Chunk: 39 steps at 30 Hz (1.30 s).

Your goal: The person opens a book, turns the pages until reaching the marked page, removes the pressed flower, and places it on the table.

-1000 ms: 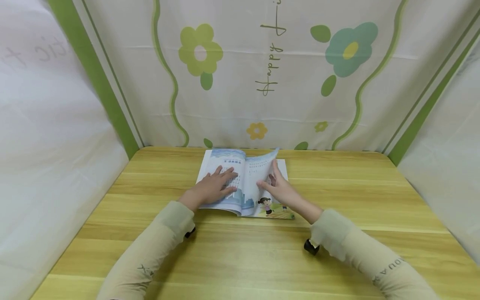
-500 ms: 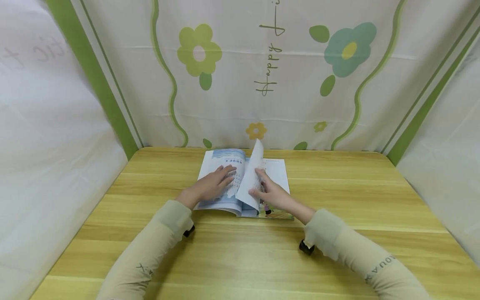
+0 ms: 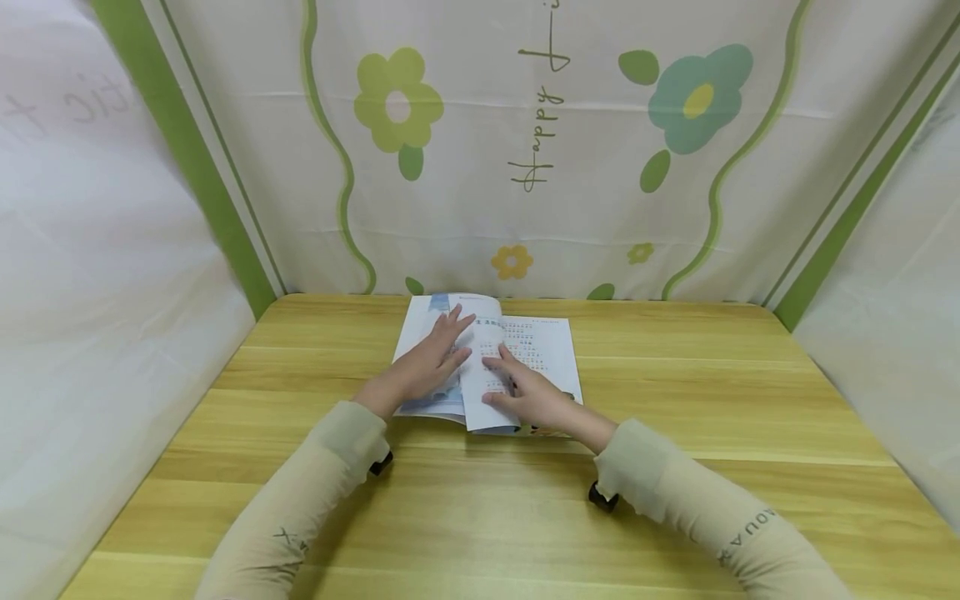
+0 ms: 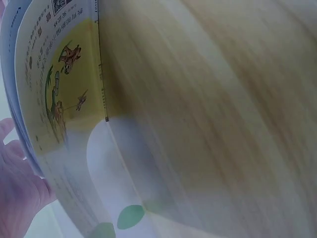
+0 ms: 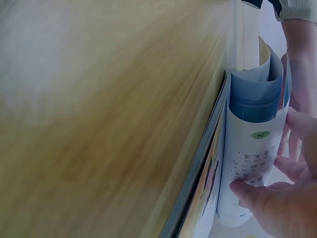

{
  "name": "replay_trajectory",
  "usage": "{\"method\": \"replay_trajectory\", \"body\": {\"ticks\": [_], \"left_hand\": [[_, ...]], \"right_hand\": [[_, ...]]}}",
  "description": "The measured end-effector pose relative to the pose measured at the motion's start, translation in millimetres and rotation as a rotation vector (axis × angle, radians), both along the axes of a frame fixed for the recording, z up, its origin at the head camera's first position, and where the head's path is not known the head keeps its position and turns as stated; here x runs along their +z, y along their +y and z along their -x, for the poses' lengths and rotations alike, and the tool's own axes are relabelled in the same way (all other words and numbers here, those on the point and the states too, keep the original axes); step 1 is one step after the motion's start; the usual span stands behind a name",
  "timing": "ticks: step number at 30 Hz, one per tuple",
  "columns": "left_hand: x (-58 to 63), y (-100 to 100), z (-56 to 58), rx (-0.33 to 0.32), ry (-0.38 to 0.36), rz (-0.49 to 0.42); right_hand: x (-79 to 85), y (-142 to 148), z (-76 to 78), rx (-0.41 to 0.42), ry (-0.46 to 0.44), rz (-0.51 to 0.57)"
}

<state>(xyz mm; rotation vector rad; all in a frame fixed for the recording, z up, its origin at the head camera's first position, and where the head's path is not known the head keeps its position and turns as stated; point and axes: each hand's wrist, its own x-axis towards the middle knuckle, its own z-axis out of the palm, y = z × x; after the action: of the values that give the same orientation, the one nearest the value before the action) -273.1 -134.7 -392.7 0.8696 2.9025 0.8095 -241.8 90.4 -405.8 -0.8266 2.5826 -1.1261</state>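
An open book (image 3: 553, 354) with printed text and colour pictures lies near the table's back edge. Its loose page (image 3: 480, 412) curves over toward the left half. My left hand (image 3: 420, 371) rests at the left page with fingers spread, its fingertips under or beside the turning page's edge. Against that page's right side, my right hand (image 3: 536, 402) touches with extended fingers and thumb. In the right wrist view, the bent page (image 5: 252, 148) bulges upward, with the right hand (image 5: 285, 203) along it. Illustrated page undersides (image 4: 69, 84) show in the left wrist view.
The book stands on a wood-grain table (image 3: 480, 517). A white curtain (image 3: 480, 217) with flowers and lettering rises right behind the table's back edge. White fabric walls (image 3: 97, 292) close in both sides. A black wrist strap (image 3: 602, 497) hangs under the right sleeve.
The page raised on the right has swung over to the left, pushed by my right hand, which moved left. My left hand's fingers have lifted and spread by the turning page.
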Motion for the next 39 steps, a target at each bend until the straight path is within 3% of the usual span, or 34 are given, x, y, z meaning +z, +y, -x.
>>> {"method": "replay_trajectory", "body": {"ticks": [10, 23, 33, 39], "left_hand": [[-1.4, 4, -2.1, -0.044, -0.005, 0.095], [-5.8, 6, -2.1, -0.007, -0.082, 0.207], [-7.4, 6, -3.9, -0.017, -0.014, 0.283], [-5.7, 4, -4.5, 0.004, -0.017, 0.325]], "right_hand": [[0.3, -5, -3.3, 0.072, 0.055, 0.023], [0.0, -2, -3.4, 0.225, 0.081, -0.045], [5.5, 7, -3.6, 0.267, 0.075, -0.113], [2.9, 23, 0.4, 0.265, 0.049, -0.16]]}}
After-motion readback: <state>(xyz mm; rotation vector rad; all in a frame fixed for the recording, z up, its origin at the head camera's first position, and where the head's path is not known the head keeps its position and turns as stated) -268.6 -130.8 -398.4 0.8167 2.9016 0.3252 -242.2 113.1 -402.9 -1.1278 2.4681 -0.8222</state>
